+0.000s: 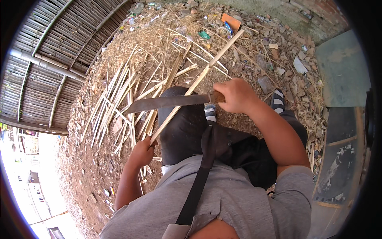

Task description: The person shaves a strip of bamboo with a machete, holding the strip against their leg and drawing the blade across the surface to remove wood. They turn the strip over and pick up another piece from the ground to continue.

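Note:
My right hand [235, 95] is closed round the wooden handle of a machete [167, 102]. Its long, dark blade points left and crosses above my bent knee. In my left hand [142, 152] is the near end of a long, pale bamboo strip [193, 86], gripped in closed fingers. The strip slants away up to the right, over my knee, and passes beneath the blade. Whether the edge touches the strip I cannot tell. Beyond my left hand, many split bamboo strips [113, 101] lie in a loose pile on the ground.
A bamboo-slat wall [43, 59] stands at the left. Dry straw [159, 30], stones and litter, including an orange piece [231, 22], cover the ground ahead. Greyish panels [343, 69] stand at the right. My dark-trousered knee [181, 131] is under the strip.

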The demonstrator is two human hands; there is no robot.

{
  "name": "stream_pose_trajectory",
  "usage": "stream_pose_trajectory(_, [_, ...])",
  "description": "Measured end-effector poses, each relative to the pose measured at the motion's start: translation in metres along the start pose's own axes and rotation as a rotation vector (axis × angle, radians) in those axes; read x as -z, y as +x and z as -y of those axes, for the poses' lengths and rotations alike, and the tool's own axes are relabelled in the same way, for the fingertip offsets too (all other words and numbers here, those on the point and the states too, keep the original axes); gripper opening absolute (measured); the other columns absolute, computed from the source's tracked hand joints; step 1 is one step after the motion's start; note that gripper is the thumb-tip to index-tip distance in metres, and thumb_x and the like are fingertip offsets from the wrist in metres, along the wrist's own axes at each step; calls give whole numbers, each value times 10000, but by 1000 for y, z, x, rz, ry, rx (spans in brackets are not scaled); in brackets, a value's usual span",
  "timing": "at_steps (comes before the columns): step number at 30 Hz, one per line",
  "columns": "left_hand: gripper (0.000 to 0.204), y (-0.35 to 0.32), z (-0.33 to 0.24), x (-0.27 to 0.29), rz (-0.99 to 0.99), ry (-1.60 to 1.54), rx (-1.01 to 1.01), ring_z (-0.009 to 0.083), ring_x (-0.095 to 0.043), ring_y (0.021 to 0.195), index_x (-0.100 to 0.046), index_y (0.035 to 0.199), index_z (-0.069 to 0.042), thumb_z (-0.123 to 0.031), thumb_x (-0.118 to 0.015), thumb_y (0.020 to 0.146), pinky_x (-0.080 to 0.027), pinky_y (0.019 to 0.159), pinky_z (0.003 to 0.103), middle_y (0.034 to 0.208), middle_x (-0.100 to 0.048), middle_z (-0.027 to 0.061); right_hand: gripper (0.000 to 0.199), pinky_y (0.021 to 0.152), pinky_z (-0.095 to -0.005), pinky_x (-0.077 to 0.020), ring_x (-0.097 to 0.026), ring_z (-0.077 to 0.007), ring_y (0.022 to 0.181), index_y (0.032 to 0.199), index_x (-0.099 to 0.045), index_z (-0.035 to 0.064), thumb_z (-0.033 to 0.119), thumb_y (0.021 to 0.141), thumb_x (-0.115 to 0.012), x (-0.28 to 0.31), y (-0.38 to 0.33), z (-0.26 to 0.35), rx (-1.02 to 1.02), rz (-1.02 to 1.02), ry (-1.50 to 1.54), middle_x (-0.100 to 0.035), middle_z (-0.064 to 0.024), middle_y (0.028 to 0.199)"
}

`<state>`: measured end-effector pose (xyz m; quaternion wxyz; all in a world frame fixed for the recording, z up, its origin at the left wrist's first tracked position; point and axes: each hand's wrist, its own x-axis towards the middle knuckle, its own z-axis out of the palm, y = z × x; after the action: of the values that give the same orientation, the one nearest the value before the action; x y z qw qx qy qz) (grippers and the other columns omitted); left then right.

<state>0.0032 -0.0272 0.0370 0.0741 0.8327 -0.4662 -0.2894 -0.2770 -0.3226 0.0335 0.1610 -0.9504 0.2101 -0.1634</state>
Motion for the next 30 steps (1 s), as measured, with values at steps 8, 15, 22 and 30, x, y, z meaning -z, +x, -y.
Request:
stream_pose_trajectory(8, [211, 4, -9, 7, 30, 25, -30, 507, -652, 917, -605, 1085, -22, -82, -510, 906, -502, 816, 558, 916, -675, 312, 266, 785, -501, -555, -705, -389, 867, 1021, -699, 94, 212, 784, -708, -29, -9, -74, -526, 57, 15, -712, -186, 880])
stream_pose_trajectory(15, [209, 12, 1, -8, -4, 2, -67, 518, -637, 919, -598, 1098, -25, -107, -499, 932, -492, 803, 561, 902, -670, 308, 289, 734, -462, -547, -701, -369, 813, 991, -687, 40, 210, 757, -699, -45, -19, -92, -507, 7, 219, -699, -196, 839])
stream_pose_trajectory(22, [223, 12, 5, -12, -38, 30, -72, 520, -638, 923, -596, 1108, -23, -123, -506, 929, -493, 813, 574, 917, -670, 318, 324, 710, -412, -532, -655, -287, 714, 980, -665, 16, 241, 756, -730, -55, -15, -96, -648, 229, 668, -666, -154, 770])
stream_pose_trajectory(30, [245, 5, 0, -13, -37, -14, -76, 509, -646, 958, -618, 1129, -35, -105, -497, 927, -507, 852, 555, 943, -675, 322, 269, 680, -476, -535, -686, -372, 767, 984, -674, 115, 249, 774, -776, -36, -13, -59, -263, -89, 80, -698, -150, 807])
